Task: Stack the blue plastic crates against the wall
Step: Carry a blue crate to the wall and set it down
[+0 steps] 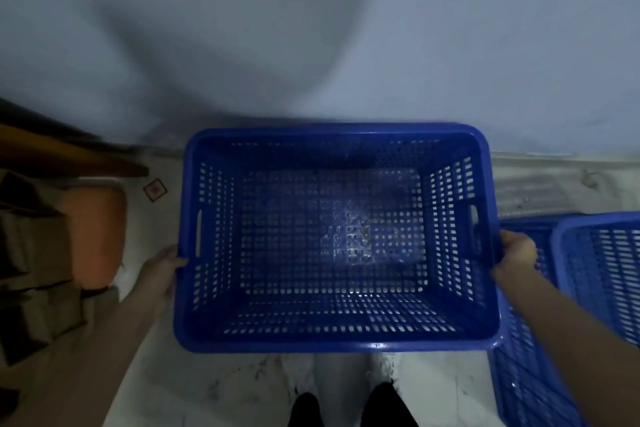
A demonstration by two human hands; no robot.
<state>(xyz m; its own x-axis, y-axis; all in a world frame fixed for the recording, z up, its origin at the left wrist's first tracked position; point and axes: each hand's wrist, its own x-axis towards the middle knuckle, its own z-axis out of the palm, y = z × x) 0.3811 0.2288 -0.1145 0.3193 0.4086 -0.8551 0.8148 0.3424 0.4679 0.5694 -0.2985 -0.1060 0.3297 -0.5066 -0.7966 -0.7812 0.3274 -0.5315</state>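
A large blue perforated plastic crate (336, 343) fills the middle of the head view, open side up and empty, its far rim close to the pale wall (311, 28). My left hand (164, 270) grips its left rim below the handle slot. My right hand (517, 255) grips the right rim by the other handle slot. More blue crates (595, 263) sit on the floor at the right, one nested over another, partly behind my right forearm. Whether the held crate rests on the floor cannot be told.
An orange cushioned seat (97, 236) and brown cardboard boxes (31, 253) stand at the left, with a dark wooden piece (62, 152) behind them. A small square tag (154, 189) lies on the pale floor. My dark shoes (349, 409) show at the bottom edge.
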